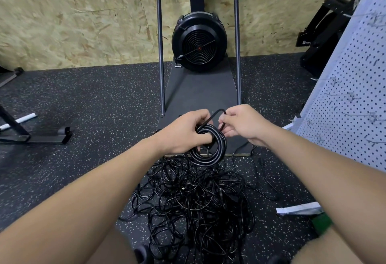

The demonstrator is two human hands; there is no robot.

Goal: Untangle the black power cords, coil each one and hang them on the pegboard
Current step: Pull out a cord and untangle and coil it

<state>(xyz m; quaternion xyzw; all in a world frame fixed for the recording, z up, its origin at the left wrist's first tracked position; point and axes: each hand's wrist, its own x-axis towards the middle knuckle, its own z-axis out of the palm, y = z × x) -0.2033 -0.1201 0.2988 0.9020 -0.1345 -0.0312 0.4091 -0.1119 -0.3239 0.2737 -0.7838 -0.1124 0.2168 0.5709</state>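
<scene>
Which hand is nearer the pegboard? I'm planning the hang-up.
Right. The right hand pinches the cord just left of the pegboard; the left hand, holding the coil, is farther.

Brightness: even indoor light is filling the room, neither dim nor harsh.
Shadows: soft ones are pooling under the tangled cords on the speckled floor.
Glare: pale highlights are running along the coiled cord and catching on the fan housing.
Blur: the chipboard wall is smearing at upper left; the pegboard hooks are looking soft.
Distortion: the wide lens is bending the two upright poles and stretching both forearms at the bottom corners.
Focus: the hands in the middle are staying sharpest.
</scene>
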